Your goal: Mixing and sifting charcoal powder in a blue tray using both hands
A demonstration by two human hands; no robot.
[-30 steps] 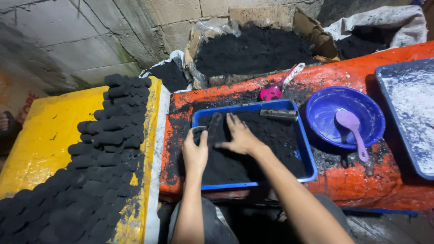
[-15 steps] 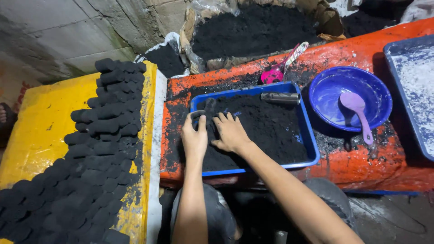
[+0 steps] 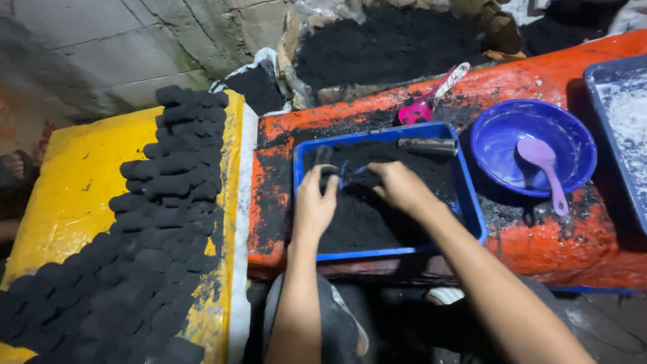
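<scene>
A blue tray (image 3: 472, 216) full of black powder sits on an orange table (image 3: 539, 249). My left hand (image 3: 315, 202) rests in the powder at the tray's left, fingers closed around a dark cylindrical piece (image 3: 325, 162). My right hand (image 3: 397, 185) presses into the powder in the tray's middle, fingers curled down, and whether it holds anything is hidden. A metal tube (image 3: 427, 144) lies at the tray's far edge.
Several black briquettes (image 3: 162, 222) lie in rows on a yellow board (image 3: 67, 195) to the left. A blue bowl (image 3: 502, 138) with a purple spoon (image 3: 544, 165) stands right of the tray. A pink scoop (image 3: 423, 104), a heap of black powder (image 3: 384, 44) and a dusty tray (image 3: 623, 128) lie beyond.
The camera has moved closer. Both hands have shifted within the tray, the left closing on a dark piece, the right digging into the powder.
</scene>
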